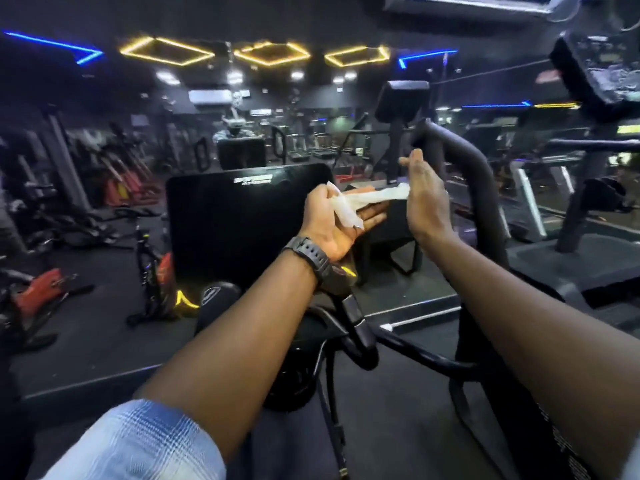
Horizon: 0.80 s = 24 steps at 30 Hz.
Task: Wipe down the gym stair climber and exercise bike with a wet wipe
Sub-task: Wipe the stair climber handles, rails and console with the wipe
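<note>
— How many wipes did you count, and where?

— I counted one wet wipe [360,199], twisted into a white strip and stretched between two hands, up in front of the black console screen [242,216]. The left hand [337,223] lay palm up with its fingers loosely curled over one end of the wipe. The right hand [424,199] stood edge-on, fingers mostly straight, touching the other end; I could not tell how firmly it pinched.

— Anything on the arms?

— One black wristwatch [310,256] on the left wrist, and one pale checked sleeve [145,441] pushed up that arm.

— And the machines?

— Directly below the arms sat one exercise bike [346,344] with black handlebars. One thick black curved handrail [474,174] rose just right of the right hand. Off to the left I counted at least two red-and-black bikes [38,296] on the floor. Overhead, three yellow hexagon lights [272,51].
</note>
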{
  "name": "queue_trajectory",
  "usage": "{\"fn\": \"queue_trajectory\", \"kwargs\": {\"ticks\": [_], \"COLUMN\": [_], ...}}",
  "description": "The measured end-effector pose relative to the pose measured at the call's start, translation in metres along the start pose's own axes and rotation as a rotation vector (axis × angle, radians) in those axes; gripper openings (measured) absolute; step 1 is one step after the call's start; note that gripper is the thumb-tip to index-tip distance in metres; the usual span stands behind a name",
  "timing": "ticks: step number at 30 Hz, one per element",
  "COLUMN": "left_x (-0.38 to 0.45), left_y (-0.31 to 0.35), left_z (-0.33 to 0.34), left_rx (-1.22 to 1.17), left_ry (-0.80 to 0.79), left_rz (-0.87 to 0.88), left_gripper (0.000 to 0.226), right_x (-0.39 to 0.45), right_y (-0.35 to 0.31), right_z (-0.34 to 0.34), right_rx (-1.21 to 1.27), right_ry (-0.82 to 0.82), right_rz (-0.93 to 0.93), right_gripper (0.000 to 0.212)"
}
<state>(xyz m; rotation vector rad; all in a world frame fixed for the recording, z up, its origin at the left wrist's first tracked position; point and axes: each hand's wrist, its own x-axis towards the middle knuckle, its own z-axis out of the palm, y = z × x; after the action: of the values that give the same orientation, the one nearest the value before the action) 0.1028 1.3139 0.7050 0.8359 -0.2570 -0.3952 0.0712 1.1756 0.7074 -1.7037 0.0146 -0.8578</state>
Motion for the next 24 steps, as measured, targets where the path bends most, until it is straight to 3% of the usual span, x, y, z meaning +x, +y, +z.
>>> {"fn": "queue_trajectory", "kwargs": {"ticks": [3,7,11,14,16,21,24], "left_x": [-0.038,-0.102,-0.155,-0.162,-0.157,-0.138,-0.135], "left_y": [0.027,0.056,0.061,0.049,0.037,-0.006,-0.019], "left_z": [-0.039,-0.102,-0.150,-0.169,-0.170,-0.193,-0.210], "left_rx": [-0.047,0.040,0.315,0.709,0.945,1.495,1.656], "left_ry": [0.054,0.217,0.481,0.616,0.577,0.379,0.360], "left_rz": [0.101,0.298,0.432,0.516,0.567,0.456,0.566], "left_gripper": [0.055,0.052,0.049,0.047,0.053,0.067,0.080], "right_x": [-0.019,-0.063,-0.116,-0.141,-0.147,-0.154,-0.155], "right_y": [-0.016,-0.013,0.013,0.032,0.038,0.051,0.058], "right_z": [0.058,0.132,0.178,0.196,0.200,0.199,0.199], "right_rx": [0.103,0.218,0.172,0.158,0.160,0.269,0.314], "right_ry": [-0.177,-0.360,-0.557,-0.568,-0.534,-0.580,-0.615], "right_rz": [-0.026,-0.007,0.039,0.086,0.138,0.249,0.254], "right_gripper": [0.052,0.071,0.063,0.052,0.049,0.046,0.044]}}
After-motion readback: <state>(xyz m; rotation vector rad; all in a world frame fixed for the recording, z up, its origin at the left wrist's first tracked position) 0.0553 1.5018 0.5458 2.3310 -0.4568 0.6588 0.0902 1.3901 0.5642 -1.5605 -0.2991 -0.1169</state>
